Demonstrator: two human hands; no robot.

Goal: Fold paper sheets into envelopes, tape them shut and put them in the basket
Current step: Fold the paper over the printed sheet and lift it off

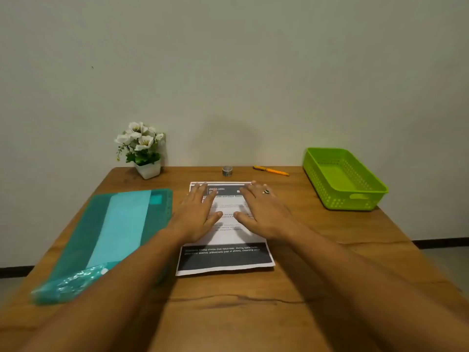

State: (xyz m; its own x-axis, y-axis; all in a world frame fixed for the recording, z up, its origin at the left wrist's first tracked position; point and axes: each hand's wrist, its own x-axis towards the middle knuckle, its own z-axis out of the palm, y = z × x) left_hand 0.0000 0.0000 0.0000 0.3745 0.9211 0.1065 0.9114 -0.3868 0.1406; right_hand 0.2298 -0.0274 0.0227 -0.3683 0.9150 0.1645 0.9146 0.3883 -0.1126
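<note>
Paper sheet (223, 260): we see it flat on the desk (253, 313).
Hands: left hand (198, 217) and right hand (264, 214) lie side by side on the sheet, fingers (203, 191) straight.
Basket (350, 203): green, well to the sheet's right.
Tape roll (227, 170): just beyond the sheet's far edge.
Pen (271, 170): beyond the sheet's far right corner.
Folder (114, 237): teal, just left of the sheet.
Potted flowers (144, 151): beyond the sheet, to its left.

Paper sheet (223, 260) at centre of table (228, 313). Left hand (196, 217) and right hand (264, 212) flat on sheet, side by side. Folder (101, 237) left of sheet. Flower pot (148, 168) behind folder, at back edge. Tape roll (227, 171) just behind sheet. Pen (271, 170) right of tape roll. Basket (335, 201) far right, well apart from sheet.
</note>
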